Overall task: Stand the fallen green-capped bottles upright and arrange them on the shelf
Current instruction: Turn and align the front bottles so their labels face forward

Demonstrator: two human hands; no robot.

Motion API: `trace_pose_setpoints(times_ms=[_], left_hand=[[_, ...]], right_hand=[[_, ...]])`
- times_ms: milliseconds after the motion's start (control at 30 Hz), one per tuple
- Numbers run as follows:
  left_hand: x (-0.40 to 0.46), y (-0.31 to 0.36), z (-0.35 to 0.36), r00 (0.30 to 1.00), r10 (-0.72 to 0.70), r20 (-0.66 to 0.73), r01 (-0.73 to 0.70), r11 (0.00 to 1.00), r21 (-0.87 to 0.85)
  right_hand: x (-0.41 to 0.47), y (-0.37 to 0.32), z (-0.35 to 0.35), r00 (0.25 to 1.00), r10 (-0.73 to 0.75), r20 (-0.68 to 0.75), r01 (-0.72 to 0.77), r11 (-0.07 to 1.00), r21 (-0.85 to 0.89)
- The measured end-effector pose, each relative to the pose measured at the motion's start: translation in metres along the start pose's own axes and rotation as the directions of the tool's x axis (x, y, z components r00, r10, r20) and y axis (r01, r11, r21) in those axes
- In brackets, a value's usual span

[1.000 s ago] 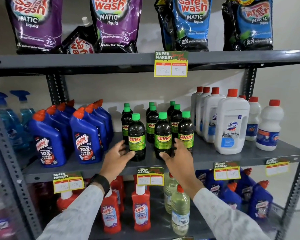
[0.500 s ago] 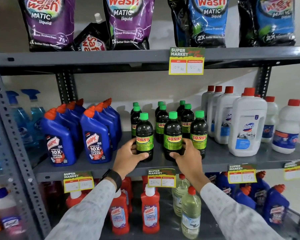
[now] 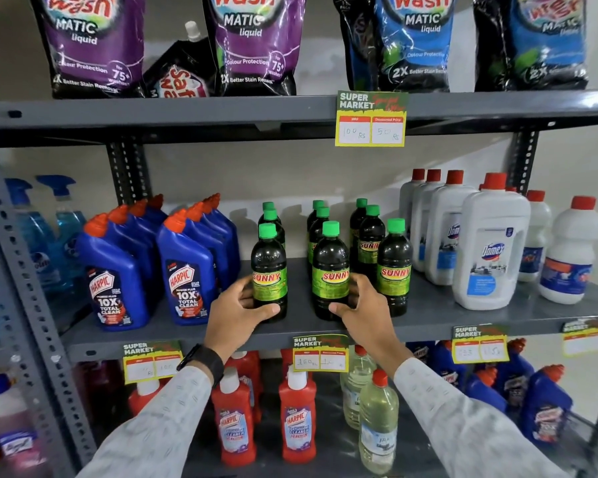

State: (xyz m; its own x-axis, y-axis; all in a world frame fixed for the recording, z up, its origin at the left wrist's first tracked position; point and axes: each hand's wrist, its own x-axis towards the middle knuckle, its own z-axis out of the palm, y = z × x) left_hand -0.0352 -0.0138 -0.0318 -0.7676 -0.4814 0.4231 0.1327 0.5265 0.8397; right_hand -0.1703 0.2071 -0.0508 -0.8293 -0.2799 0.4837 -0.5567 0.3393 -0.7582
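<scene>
Several dark green-capped Sunny bottles stand upright in three rows on the grey middle shelf (image 3: 480, 315). My left hand (image 3: 237, 313) wraps the base of the front-left bottle (image 3: 269, 270). My right hand (image 3: 365, 307) grips the lower part of the front-middle bottle (image 3: 330, 270). A third front bottle (image 3: 394, 267) stands just right of my right hand, untouched. More green-capped bottles (image 3: 372, 243) line up behind each front one, partly hidden. None lies on its side.
Blue Harpic bottles (image 3: 183, 267) crowd the shelf to the left, white Domex bottles (image 3: 491, 250) to the right. Detergent pouches (image 3: 256, 43) fill the top shelf. Red Harpic bottles (image 3: 299, 415) and clear bottles (image 3: 377, 419) stand on the shelf below. Price tags (image 3: 320, 353) hang on the edge.
My left hand has closed further round the front-left bottle's base and my right hand has taken hold of the front-middle bottle. The view has shifted, so the shelf sits further right.
</scene>
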Motion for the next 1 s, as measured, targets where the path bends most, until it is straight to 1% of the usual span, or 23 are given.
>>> trace_pose_setpoints(times_ms=[367, 667, 700, 733, 767, 800, 833, 900, 967, 1000], left_hand=[[-0.004, 0.001, 0.002, 0.999, -0.002, -0.034, 0.002, 1.000, 0.015], [-0.008, -0.002, 0.000, 1.000, -0.011, 0.022, 0.012, 1.000, -0.017], [-0.011, -0.003, -0.002, 1.000, -0.002, 0.013, 0.002, 1.000, 0.021], [-0.015, -0.004, -0.004, 1.000, 0.022, -0.017, -0.019, 0.992, 0.128], [-0.019, -0.006, -0.007, 0.997, 0.065, -0.052, -0.047, 0.956, 0.289], [-0.024, -0.010, -0.009, 0.989, 0.124, -0.076, -0.077, 0.890, 0.449], [-0.029, -0.014, -0.012, 0.983, 0.173, -0.067, -0.104, 0.814, 0.572], [-0.037, -0.022, -0.015, 0.978, 0.205, 0.032, -0.167, 0.687, 0.707], [-0.042, -0.030, -0.013, 0.970, 0.204, 0.133, -0.229, 0.580, 0.781], [-0.043, -0.032, -0.010, 0.966, 0.205, 0.158, -0.246, 0.538, 0.806]], right_hand=[[-0.001, -0.001, -0.002, 1.000, 0.008, 0.009, -0.008, 1.000, 0.005], [-0.008, -0.010, -0.002, 1.000, 0.022, 0.003, -0.022, 1.000, 0.011], [-0.009, -0.011, -0.003, 1.000, 0.022, -0.004, -0.022, 1.000, 0.009], [-0.012, -0.011, -0.004, 1.000, 0.019, -0.018, -0.019, 1.000, 0.003], [-0.015, -0.011, -0.005, 0.999, 0.011, -0.039, -0.011, 1.000, -0.012], [-0.019, -0.010, -0.008, 0.998, -0.006, -0.061, 0.004, 0.999, -0.036], [-0.024, -0.008, -0.011, 0.996, -0.037, -0.081, 0.032, 0.998, -0.060], [-0.033, -0.004, -0.018, 0.984, -0.141, -0.112, 0.130, 0.986, -0.101], [-0.040, 0.001, -0.028, 0.955, -0.248, -0.162, 0.227, 0.964, -0.137], [-0.041, 0.002, -0.033, 0.937, -0.282, -0.206, 0.255, 0.955, -0.151]])
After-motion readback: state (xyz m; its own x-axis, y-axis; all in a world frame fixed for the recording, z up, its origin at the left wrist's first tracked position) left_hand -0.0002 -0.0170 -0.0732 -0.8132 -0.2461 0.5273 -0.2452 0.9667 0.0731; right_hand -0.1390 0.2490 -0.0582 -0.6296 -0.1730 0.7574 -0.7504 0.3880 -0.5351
